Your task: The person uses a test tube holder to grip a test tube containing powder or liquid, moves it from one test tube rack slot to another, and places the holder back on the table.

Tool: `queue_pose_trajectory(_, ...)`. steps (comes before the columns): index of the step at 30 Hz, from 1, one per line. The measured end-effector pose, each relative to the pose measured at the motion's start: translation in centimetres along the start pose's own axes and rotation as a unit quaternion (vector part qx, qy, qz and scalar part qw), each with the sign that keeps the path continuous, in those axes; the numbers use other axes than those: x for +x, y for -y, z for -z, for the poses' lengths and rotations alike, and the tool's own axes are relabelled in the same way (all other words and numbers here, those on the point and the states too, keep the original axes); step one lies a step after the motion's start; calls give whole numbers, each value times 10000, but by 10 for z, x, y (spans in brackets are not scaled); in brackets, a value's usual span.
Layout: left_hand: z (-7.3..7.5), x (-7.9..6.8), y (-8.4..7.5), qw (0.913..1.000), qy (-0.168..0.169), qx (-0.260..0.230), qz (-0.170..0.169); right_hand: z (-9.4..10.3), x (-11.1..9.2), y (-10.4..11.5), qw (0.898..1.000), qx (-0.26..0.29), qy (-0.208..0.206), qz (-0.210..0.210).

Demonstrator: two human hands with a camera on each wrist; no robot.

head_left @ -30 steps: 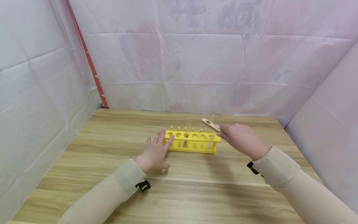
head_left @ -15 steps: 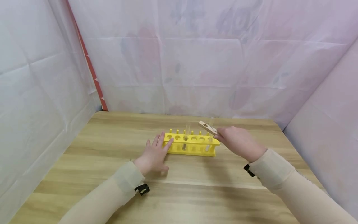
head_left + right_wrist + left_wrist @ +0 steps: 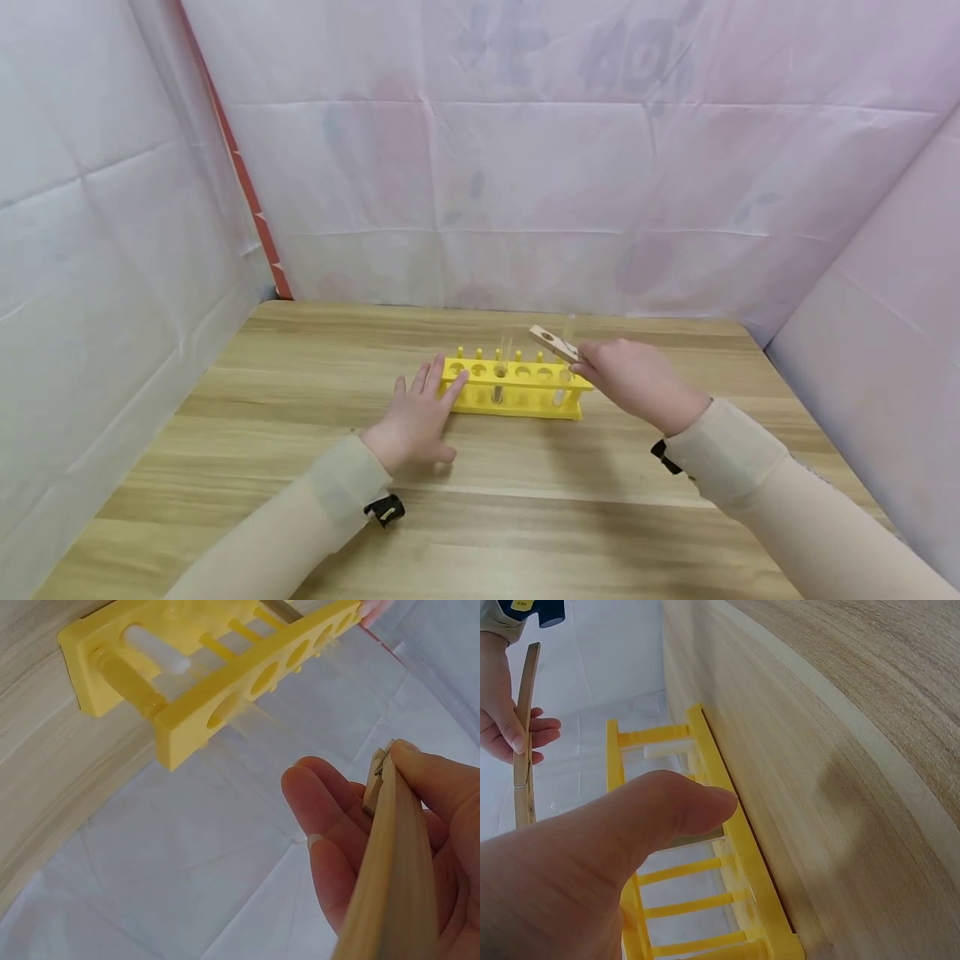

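A yellow test tube rack [image 3: 517, 384] stands on the table. My left hand [image 3: 411, 421] rests at its left end, fingers spread over the top bar; the left wrist view shows the thumb alongside. My right hand [image 3: 641, 385] pinches a wooden test tube holder [image 3: 553, 342] between thumb and fingers, above the rack's right end. A glass test tube with white contents [image 3: 558, 397] stands in the rightmost hole, its clear upper part beside the holder. Another test tube with dark contents [image 3: 497, 392] is in a hole further left. In the right wrist view, the holder [image 3: 394, 870] appears apart from the rack.
Yellow pegs [image 3: 460, 352] line the back of the rack. The wood-grain table [image 3: 480, 517] extends around it. Pale printed sheets [image 3: 525, 167] hang behind and at both sides, with a red strip [image 3: 251, 200] at the back left corner.
The right hand and the wooden test tube holder have moved slightly left, relative to the rack. The left hand stays at the rack's left end. The head view has tilted a little.
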State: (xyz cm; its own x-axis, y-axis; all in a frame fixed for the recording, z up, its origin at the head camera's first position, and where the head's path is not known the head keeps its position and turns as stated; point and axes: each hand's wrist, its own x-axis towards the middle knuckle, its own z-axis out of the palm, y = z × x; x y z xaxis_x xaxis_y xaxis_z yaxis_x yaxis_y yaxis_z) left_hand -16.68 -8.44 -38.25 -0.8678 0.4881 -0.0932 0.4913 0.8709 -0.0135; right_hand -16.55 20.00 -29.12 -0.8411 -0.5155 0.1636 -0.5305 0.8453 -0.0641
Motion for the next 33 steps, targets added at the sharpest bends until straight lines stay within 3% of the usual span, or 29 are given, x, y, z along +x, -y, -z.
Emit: queue_pose_trajectory(33, -1, 5, 3, 9999, 62, 6, 86, -1, 12, 15, 9999, 92, -68, 24)
